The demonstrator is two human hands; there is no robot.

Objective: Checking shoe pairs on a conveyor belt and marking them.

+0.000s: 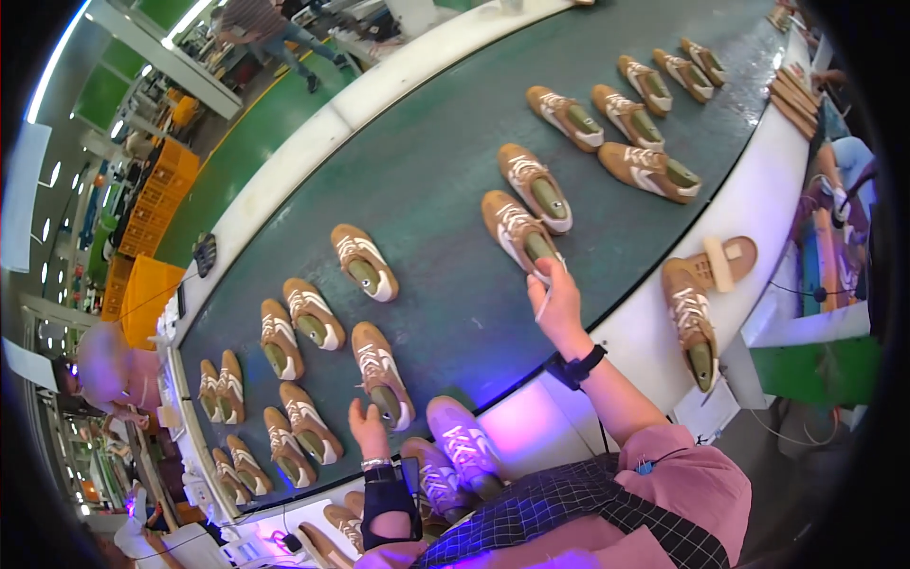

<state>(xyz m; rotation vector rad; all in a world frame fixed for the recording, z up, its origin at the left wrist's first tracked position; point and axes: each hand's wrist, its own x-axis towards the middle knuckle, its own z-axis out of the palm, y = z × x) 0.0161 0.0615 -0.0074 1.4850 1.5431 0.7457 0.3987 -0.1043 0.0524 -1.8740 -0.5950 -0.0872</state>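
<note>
Tan sneakers with white laces and olive linings stand on a dark green conveyor belt. My right hand (559, 302) is closed at the heel of one tan sneaker (512, 226); a thin white thing, too small to name, shows by its fingers. Beside that shoe stands another sneaker (533, 185). My left hand (368, 429) is beside the heel of a nearer sneaker (375, 360), thumb and fingers apart, holding nothing I can see. Close to my body, a pair of sneakers (464, 441) is lit purple.
More sneakers stand in groups on the belt (436, 313), left and far right. On the white ledge (626, 351) at right, one sneaker (690, 313) leans by an upturned sole (735, 264). Orange crates (152, 204) are stacked at left. A person (275, 33) stands beyond the belt.
</note>
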